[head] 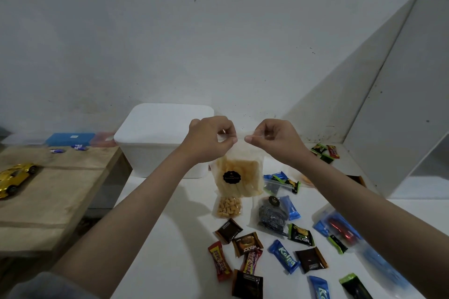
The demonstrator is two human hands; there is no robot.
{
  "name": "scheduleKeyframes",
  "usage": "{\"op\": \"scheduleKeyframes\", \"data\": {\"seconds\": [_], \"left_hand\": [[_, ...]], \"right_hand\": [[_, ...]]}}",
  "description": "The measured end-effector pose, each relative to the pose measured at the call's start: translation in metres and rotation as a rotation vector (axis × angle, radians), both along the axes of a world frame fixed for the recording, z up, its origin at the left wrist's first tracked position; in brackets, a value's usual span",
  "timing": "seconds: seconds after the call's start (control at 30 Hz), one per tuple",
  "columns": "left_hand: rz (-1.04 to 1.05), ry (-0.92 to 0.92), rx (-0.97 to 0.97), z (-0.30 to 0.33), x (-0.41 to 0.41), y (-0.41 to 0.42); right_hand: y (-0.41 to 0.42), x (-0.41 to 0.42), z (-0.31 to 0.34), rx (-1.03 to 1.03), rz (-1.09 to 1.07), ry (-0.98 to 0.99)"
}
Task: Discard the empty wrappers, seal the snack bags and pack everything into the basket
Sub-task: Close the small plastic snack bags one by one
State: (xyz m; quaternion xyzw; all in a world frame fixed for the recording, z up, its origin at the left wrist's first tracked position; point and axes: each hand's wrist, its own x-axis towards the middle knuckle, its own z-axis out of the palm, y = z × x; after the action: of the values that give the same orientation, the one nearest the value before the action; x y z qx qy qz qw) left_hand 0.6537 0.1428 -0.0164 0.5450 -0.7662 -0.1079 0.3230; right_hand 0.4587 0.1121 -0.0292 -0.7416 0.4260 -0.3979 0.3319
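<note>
Both my hands hold up a clear snack bag (239, 177) of pale yellow sticks with a black round label. My left hand (211, 139) pinches the left end of its top strip and my right hand (272, 139) pinches the right end. The bag hangs upright above the white table (175, 238). Behind my left hand stands a white rectangular basket (155, 133). A small clear bag of yellow puffs (227, 207) lies below the held bag. A clear bag of dark swirled biscuits (271, 217) lies to its right. Several small wrapped snacks (284, 255) are scattered across the near table.
A wooden table (48, 192) on the left carries a gold toy car (14, 176), a blue box (70, 139) and two small blue wrappers (79, 146). A white slanted panel (401, 94) rises at the right. More wrappers (325, 152) lie at the far right, and a clear zip bag (340, 228) near the right.
</note>
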Motion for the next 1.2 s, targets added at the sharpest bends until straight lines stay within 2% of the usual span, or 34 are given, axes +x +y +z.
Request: {"op": "scheduleKeyframes", "data": {"seconds": [0.27,0.4,0.53,0.6,0.67,0.77,0.83,0.9,1.03,1.1,1.2], "left_hand": [[-0.030,0.022,0.000,-0.006,0.001,-0.001],[-0.029,0.035,-0.002,-0.005,0.001,0.001],[0.077,0.001,0.119,-0.005,0.005,-0.001],[0.100,0.082,0.230,-0.006,0.014,-0.002],[0.040,0.283,0.342,-0.008,0.021,-0.002],[-0.043,0.475,0.392,-0.013,0.026,0.000],[-0.043,0.453,0.375,-0.016,0.025,-0.001],[-0.015,0.355,0.348,-0.016,0.019,-0.001],[-0.021,0.284,0.317,-0.014,0.005,0.004],[-0.045,0.321,0.335,-0.014,0.005,0.005],[-0.051,0.439,0.325,-0.020,0.008,0.004]], "right_hand": [[0.000,-0.004,-0.003,0.019,0.001,-0.039],[0.001,-0.004,-0.001,0.074,-0.047,-0.164],[0.000,-0.009,-0.003,0.066,-0.068,-0.193],[0.000,-0.012,-0.005,0.067,-0.081,-0.180],[-0.001,-0.017,-0.006,0.081,-0.087,-0.168],[-0.001,-0.019,-0.008,0.102,-0.051,-0.036],[0.002,-0.017,-0.008,0.111,-0.015,0.095],[0.004,-0.014,-0.008,0.098,0.039,0.193],[0.009,-0.005,-0.004,0.073,0.096,0.290],[0.009,-0.004,-0.002,0.148,0.113,0.302],[0.009,-0.007,0.000,0.372,0.140,0.170]]}}
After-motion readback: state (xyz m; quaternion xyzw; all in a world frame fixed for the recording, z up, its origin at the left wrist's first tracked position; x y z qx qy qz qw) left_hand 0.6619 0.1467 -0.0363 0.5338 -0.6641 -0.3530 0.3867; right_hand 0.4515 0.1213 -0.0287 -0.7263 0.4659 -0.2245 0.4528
